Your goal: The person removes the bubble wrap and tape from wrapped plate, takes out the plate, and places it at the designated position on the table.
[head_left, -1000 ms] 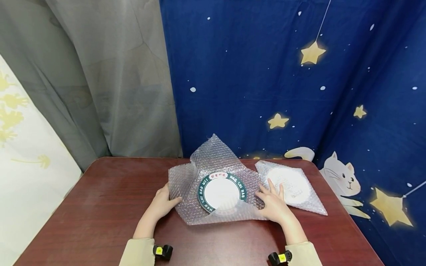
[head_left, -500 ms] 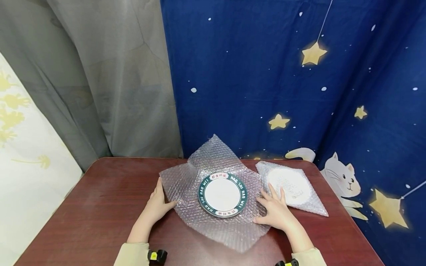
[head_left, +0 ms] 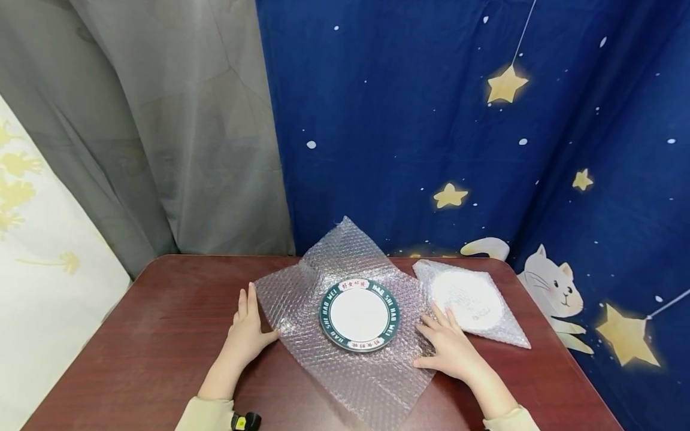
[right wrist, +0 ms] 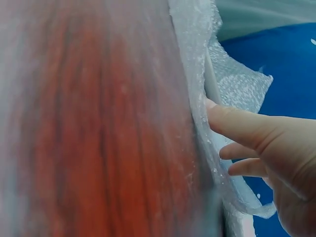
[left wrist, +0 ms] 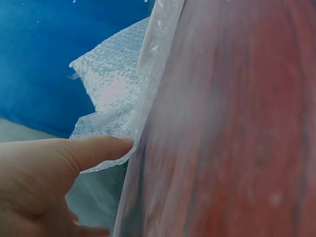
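A white plate with a green lettered rim lies face up in the middle of a spread sheet of bubble wrap. My left hand is at the sheet's left corner, fingers straight and thumb out over its edge. In the left wrist view the thumb touches the border of the bubble wrap. My right hand lies with spread fingers on the sheet's right corner. The right wrist view shows its thumb against the wrap's edge. Neither hand grips anything.
Just beyond my right hand, a second round white thing wrapped in bubble wrap lies on the reddish-brown table. A blue star-patterned curtain and a grey curtain hang behind the table's far edge.
The bubble wrap's near flap has unfolded off the plate toward me, and its left flap has spread flat. My left hand has moved left; the right hand has shifted slightly.
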### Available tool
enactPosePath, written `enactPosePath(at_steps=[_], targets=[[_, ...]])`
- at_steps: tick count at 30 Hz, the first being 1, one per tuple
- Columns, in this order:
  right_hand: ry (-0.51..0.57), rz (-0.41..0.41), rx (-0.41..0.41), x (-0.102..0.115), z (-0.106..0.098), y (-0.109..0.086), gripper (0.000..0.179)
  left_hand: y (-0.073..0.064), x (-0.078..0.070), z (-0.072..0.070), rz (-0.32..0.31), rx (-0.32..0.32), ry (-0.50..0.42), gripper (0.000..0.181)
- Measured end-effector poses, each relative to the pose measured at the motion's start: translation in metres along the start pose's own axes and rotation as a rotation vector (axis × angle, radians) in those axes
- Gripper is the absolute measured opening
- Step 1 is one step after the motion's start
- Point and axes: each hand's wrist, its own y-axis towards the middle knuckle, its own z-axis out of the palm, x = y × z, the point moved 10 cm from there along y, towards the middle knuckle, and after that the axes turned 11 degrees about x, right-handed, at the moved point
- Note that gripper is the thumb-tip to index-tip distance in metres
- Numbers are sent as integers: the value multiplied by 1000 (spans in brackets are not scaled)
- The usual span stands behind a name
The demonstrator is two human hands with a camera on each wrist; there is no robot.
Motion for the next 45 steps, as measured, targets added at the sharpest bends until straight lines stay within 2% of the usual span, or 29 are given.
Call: enactPosePath(at_steps=[5, 12, 16, 21, 26, 30, 38, 45], targets=[[50, -28, 25, 1, 1, 0, 75, -1, -6, -5, 14, -48, 46, 125], [140, -25, 66, -1, 6, 2, 77, -2, -11, -11, 12, -116, 128, 128], [184, -31, 90, -2, 9, 3, 77, -3, -18, -13, 71, -140, 220, 123], [240, -3, 138, -5, 13, 3, 78, -7, -32, -6, 161, -105, 354, 103], [274, 11, 160, -6, 13, 4, 78, -8, -35, -3, 150, -73, 427, 74], [291, 12, 172, -5, 13, 5, 79, -6, -35, -2, 139, -53, 443, 55], [316, 30, 169, -8, 12, 6, 80, -3, -37, 7, 160, 32, 471, 46], [307, 65, 160, -10, 11, 7, 80, 0, -43, 16, 220, 127, 408, 41]])
